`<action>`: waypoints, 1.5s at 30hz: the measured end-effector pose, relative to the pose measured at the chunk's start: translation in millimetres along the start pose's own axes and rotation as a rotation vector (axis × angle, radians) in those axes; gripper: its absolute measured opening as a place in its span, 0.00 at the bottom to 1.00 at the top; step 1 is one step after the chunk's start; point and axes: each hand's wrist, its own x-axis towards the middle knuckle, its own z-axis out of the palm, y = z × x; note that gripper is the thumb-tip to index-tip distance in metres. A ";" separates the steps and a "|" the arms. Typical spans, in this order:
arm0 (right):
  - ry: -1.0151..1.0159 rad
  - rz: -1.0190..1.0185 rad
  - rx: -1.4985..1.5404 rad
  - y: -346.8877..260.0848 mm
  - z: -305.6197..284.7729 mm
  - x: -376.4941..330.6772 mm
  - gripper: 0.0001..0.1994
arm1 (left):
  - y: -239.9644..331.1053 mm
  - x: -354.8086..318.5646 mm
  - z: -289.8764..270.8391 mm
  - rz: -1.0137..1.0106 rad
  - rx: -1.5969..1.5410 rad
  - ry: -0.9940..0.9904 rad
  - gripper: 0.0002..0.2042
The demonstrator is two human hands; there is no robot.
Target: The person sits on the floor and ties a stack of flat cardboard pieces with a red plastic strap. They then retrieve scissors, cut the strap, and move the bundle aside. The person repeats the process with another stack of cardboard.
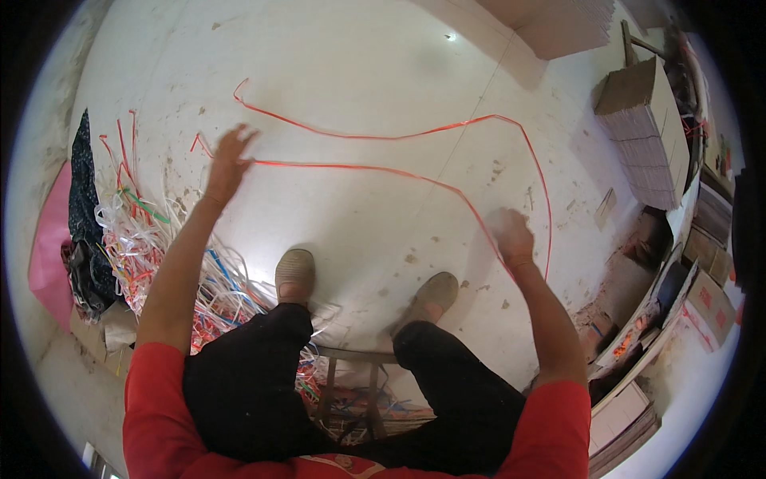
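Both hands are held wide apart over the pale, scuffed floor (363, 239). At the left hand (228, 157), the fingers are partly spread, and a long, thin strip of glossy red plastic strapping (343, 165) is met at the thumb side; whether it is pinched there cannot be told. Beside the right hand (513, 234), the strip is passed closely, but the fingers are blurred, so neither a grip nor a loose hand can be confirmed.

This wide spacing seems to be used so that the strip is kept stretched out rather than bunched, with its length easily seen between the hands and beyond them. A long loop is formed: one run is drawn from the left hand toward the right, the bend is partly hidden by the right forearm, and the other run is carried back beyond both hands to a hooked tip. A short end is left showing just left of the left hand. The strip looks narrow, springy and slightly kinked.

Nearer the body than the left hand, a tangled heap of white, red and blue plastic strips (144, 239) is piled, perhaps within easy reach. Well right of the right hand, a stack of flat brown cardboard (658, 120) is placed.
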 end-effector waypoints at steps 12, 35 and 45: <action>-0.339 0.031 0.015 33.9 30.3 -77.0 0.09 | 50.3 -53.9 22.8 0.081 0.078 -0.372 0.28; 0.153 0.494 0.472 56.3 -86.9 -60.7 0.20 | 26.7 84.0 -40.6 0.040 0.088 -0.162 0.17; -0.204 0.862 0.916 -218.0 -351.5 -308.1 0.34 | 285.6 -101.0 -224.3 0.407 0.169 -1.337 0.26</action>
